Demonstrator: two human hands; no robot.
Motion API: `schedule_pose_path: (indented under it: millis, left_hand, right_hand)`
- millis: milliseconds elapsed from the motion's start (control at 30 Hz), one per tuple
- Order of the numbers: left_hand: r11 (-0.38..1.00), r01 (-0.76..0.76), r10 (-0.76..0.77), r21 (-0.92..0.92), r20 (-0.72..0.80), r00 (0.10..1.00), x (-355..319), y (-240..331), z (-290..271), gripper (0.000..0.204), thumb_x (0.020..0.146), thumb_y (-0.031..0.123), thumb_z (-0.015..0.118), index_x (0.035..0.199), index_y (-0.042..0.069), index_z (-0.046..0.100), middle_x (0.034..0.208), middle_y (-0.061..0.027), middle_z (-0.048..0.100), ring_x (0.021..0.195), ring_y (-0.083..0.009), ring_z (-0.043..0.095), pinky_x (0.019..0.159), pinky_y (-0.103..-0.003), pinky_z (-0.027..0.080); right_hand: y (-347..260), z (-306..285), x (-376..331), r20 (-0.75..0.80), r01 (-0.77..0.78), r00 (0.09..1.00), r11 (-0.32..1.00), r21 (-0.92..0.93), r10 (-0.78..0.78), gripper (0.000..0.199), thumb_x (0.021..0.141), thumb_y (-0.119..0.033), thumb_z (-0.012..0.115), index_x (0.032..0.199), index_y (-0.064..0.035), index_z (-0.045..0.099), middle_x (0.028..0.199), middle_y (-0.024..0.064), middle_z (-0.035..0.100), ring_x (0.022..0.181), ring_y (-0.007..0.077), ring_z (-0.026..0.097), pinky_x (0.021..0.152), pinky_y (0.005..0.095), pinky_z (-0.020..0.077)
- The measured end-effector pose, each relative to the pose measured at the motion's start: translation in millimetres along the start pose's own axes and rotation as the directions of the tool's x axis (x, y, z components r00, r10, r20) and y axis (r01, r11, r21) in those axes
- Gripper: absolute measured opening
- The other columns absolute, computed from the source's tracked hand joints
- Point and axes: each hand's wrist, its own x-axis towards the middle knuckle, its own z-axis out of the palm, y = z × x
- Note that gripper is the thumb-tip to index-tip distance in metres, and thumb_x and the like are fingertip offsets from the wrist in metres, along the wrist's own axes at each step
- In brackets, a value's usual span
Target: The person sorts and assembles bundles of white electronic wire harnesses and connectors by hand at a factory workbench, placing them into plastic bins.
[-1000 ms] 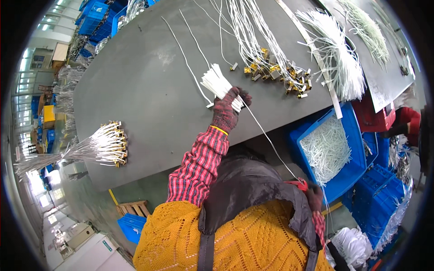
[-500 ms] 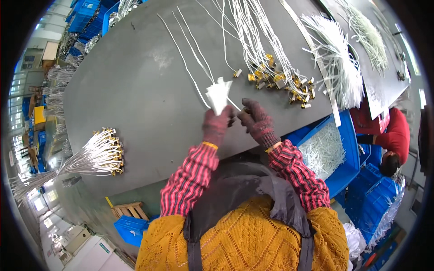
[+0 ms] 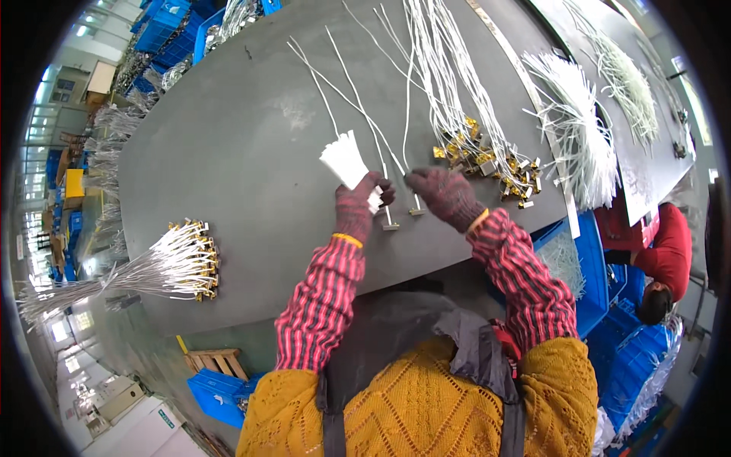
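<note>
Left hand (image 3: 358, 204) closed, right hand (image 3: 448, 196) working close beside it, both in dark reddish gloves, out over the grey table (image 3: 228, 152). On the left it's a firm grip around a bunch of short white tubes (image 3: 344, 160), their upper ends fanning out above the fist, the lower ends poking out by the fingers. Over on the right, thumb and fingers come together, narrow, right at a long white wire (image 3: 358, 99) that slants down to them; whether they actually pinch it, I can't tell from here. Just below, between the hands, two small connectors (image 3: 391, 226) lie near the table's edge, with wires running up from them.

So where are we? It looks like the one-wire-at-a-time stage: tubes ready in one hand, a single wire at the other. Finger work now! The next move seems to call for a light, precise pinch on that wire, the left fist keeping its tubes together. And watch that crossing further up, where wires overlap; a careless tug could drag a neighbour along. Beyond the right hand waits a heap of gold-coloured connectors (image 3: 480, 151), their wires trailing off up the table.
</note>
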Motion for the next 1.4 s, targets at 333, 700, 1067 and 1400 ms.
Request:
schedule_pose_path:
  millis: [333,700,1067,1400]
  left_hand:
    - [0.987,0.081,-0.112,-0.14,-0.233,0.966,-18,-51,126,0.009,0.088,0.012,0.062,0.084,0.006,0.058,0.066,-0.0015,0.053,0.052,-0.0127,0.049,0.043,-0.027,0.035]
    - [0.931,-0.009,0.052,-0.365,0.11,0.993,-3,-99,92,0.018,0.096,0.018,0.06,0.099,0.0,0.062,0.083,-0.0157,0.068,0.066,-0.0289,0.067,0.06,-0.04,0.059]
    - [0.958,0.038,0.002,-0.285,0.138,0.99,-25,-92,87,0.019,0.093,0.016,0.066,0.101,-0.001,0.062,0.087,-0.0166,0.068,0.072,-0.0301,0.069,0.064,-0.041,0.06]
    - [0.983,-0.022,-0.041,0.182,0.334,0.942,-77,-109,84,0.024,0.095,0.021,0.067,0.095,-0.003,0.068,0.086,-0.0105,0.071,0.08,-0.0193,0.068,0.071,-0.033,0.056]
  right_hand:
    - [-66,19,-233,0.066,-0.248,0.852,0.288,0.925,0.52,0.022,0.086,-0.01,0.071,0.107,-0.0047,0.064,0.095,0.0012,0.064,0.084,0.0101,0.059,0.073,0.029,0.0497]
    - [-57,154,-639,0.396,-0.341,0.042,-0.359,0.869,0.917,0.022,0.083,-0.01,0.07,0.104,-0.0076,0.065,0.071,0.0018,0.059,0.048,0.0118,0.05,0.04,0.029,0.0438]
    - [-56,153,-608,0.378,-0.375,0.146,-0.302,0.876,0.914,0.022,0.086,-0.011,0.067,0.107,-0.0071,0.066,0.078,0.0023,0.062,0.06,0.0125,0.056,0.05,0.0286,0.0486]
    - [-39,19,-192,0.099,-0.367,0.688,0.227,0.902,0.719,0.054,0.091,-0.018,0.066,0.142,-0.0133,0.047,0.123,0.0135,0.063,0.104,0.0177,0.064,0.086,0.0349,0.0537]
